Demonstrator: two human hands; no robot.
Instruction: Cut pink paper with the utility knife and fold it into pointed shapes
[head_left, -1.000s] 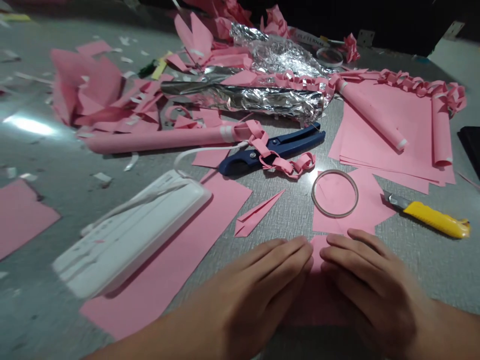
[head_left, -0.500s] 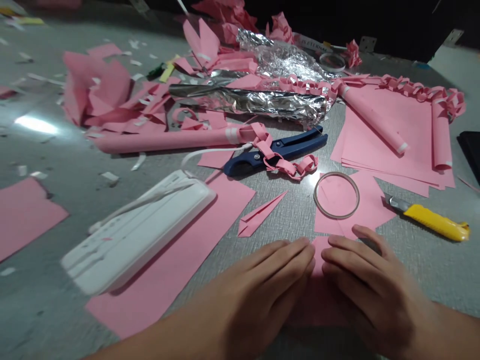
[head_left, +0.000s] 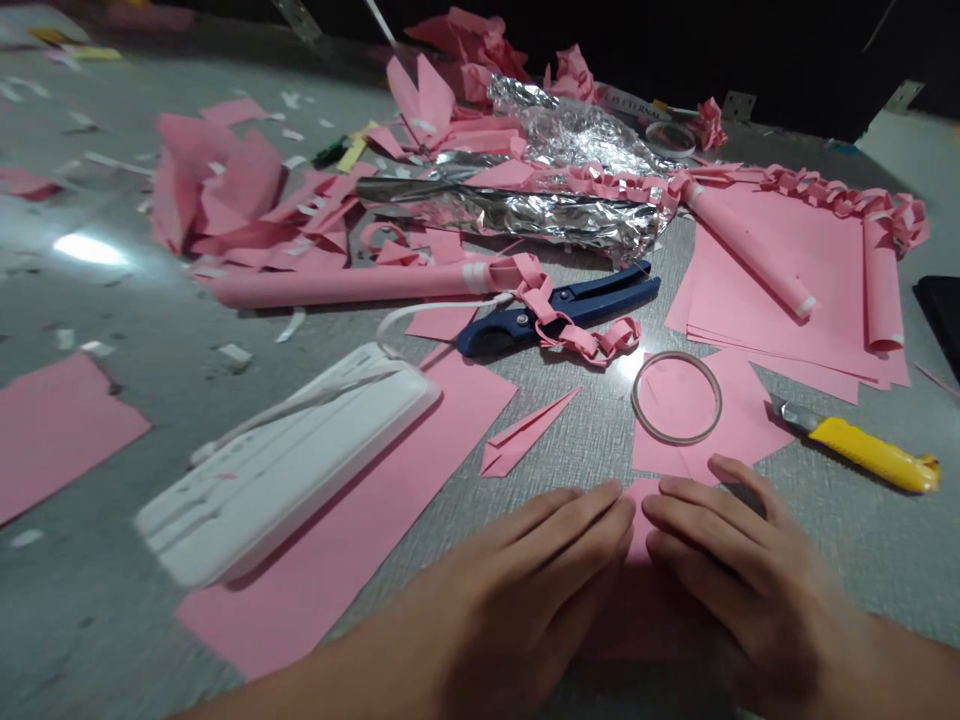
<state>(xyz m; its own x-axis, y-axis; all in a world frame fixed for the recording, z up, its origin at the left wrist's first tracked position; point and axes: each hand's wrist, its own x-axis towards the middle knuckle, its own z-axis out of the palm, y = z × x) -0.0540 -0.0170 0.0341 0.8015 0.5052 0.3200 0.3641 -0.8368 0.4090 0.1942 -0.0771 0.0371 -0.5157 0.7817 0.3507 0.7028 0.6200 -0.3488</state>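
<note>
Both hands bend over a sheet of pink paper at the front of the table. My left hand has its fingers pressed together on the paper's left side, the thumb hidden. My right hand curves over the right side, its index finger raised a little apart from the others. A narrow strip of the sheet shows between the fingertips; the palms shade the rest. Just beyond lie a thin roll of tape on another pink piece and a small folded pink paper with a pointed end.
A yellow box cutter, blade out, lies at right. A white device with a cord rests on pink paper at left. Farther back are a dark blue hand tool, a rolled paper tube, crumpled foil and stacked pink sheets.
The view has shifted slightly, so the table things appear a little further right and lower. Both hands stay on the pink paper in nearly the same pose.
</note>
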